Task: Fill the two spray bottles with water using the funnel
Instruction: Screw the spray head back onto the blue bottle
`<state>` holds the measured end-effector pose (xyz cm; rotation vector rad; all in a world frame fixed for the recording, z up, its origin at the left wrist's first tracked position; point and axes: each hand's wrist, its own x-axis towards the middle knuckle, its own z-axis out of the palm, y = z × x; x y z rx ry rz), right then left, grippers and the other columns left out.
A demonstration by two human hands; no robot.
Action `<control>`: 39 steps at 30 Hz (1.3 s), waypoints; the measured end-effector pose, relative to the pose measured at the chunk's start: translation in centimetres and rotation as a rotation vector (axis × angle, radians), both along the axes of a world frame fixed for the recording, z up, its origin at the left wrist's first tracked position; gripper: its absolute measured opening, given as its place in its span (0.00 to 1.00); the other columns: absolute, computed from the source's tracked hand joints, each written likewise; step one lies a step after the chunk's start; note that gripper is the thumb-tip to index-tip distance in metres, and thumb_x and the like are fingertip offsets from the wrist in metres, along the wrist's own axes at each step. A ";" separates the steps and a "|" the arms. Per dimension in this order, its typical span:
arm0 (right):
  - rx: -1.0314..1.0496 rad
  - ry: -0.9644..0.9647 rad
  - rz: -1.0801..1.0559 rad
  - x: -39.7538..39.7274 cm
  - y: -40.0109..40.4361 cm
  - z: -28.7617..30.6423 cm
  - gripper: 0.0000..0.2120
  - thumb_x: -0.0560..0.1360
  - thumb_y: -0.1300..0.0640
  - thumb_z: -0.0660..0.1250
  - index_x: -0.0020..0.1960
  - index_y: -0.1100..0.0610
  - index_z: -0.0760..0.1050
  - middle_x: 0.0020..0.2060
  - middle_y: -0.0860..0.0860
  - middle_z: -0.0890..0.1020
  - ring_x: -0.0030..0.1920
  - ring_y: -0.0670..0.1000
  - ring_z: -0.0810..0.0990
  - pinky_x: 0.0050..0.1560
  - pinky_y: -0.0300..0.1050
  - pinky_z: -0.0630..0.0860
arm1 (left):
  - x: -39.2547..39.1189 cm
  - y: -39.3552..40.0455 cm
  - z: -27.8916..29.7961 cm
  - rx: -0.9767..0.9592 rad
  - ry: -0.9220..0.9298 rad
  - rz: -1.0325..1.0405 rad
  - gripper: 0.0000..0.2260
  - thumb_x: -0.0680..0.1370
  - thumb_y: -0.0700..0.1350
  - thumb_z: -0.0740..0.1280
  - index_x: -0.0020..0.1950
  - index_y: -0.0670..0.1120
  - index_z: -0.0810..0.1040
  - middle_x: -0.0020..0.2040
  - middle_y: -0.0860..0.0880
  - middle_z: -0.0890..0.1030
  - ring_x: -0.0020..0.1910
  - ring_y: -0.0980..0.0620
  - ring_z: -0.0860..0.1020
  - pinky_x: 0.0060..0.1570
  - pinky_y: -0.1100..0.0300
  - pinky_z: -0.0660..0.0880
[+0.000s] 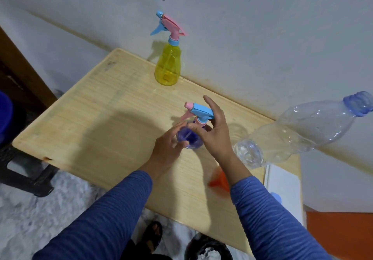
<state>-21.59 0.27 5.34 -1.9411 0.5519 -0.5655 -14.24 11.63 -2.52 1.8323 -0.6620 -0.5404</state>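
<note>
- The purple spray bottle (188, 138) stands upright near the middle of the wooden table (96, 122), its blue-and-pink trigger head (198, 112) on top.
- The left hand (169, 144) wraps round the bottle's body, thumb and fingers curled against it.
- The right hand (214, 130) pinches the collar under the trigger head with thumb and a finger; its other fingers fan out upward.
- The orange funnel (219, 180) lies on the table just under the right forearm.
- A clear plastic water bottle (298, 132) stands right of the hands, cap on.
- The yellow spray bottle (167, 64) stands at the table's far edge, by the wall.
</note>
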 end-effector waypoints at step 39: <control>0.154 -0.016 -0.043 -0.4 -0.8 0.1 0.44 0.68 0.65 0.75 0.75 0.48 0.56 0.43 0.53 0.81 0.42 0.46 0.81 0.46 0.36 0.77 | 0.5 -0.3 -0.7 0.002 0.041 -0.024 0.26 0.72 0.40 0.70 0.69 0.53 0.71 0.68 0.54 0.73 0.64 0.58 0.71 0.50 0.84 0.60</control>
